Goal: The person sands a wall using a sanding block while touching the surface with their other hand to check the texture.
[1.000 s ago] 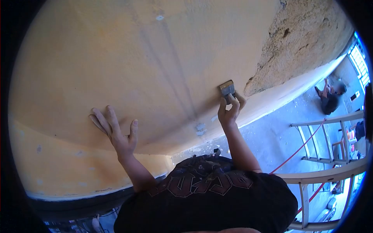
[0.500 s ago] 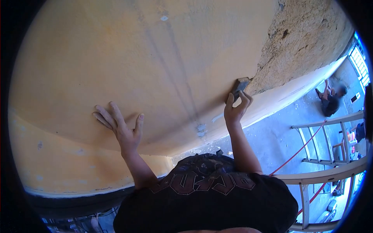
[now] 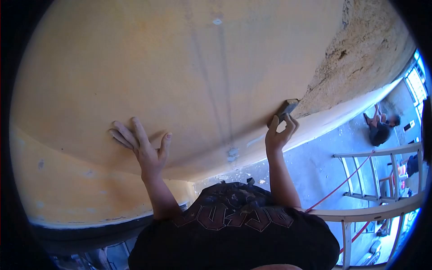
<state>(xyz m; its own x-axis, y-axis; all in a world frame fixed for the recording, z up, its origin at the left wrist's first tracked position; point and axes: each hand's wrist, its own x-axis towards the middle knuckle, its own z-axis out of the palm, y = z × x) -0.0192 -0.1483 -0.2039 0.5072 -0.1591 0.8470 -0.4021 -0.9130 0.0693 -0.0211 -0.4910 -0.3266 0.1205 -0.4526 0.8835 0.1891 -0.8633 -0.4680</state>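
Observation:
A yellow-painted wall (image 3: 148, 72) fills most of the view. My left hand (image 3: 147, 148) rests on it with the fingers spread and nothing held. To the right, my right hand (image 3: 281, 132) grips a small grey block (image 3: 288, 107) between thumb and fingers. The block lies against the wall beside the edge of a rough, bare brown patch (image 3: 360, 58). Two dark vertical streaks and a few pale spots mark the paint between my hands.
A metal ladder (image 3: 382, 210) with a red cord (image 3: 342, 183) stands at the lower right. Beyond it a person (image 3: 379, 130) sits low on the blue-grey floor (image 3: 315, 166). A barred window (image 3: 416, 83) is at the far right.
The view has shifted, so the wall streaks and rough patch appear farther right. My right hand and the block appear slightly right and lower. My left hand keeps its spread pose.

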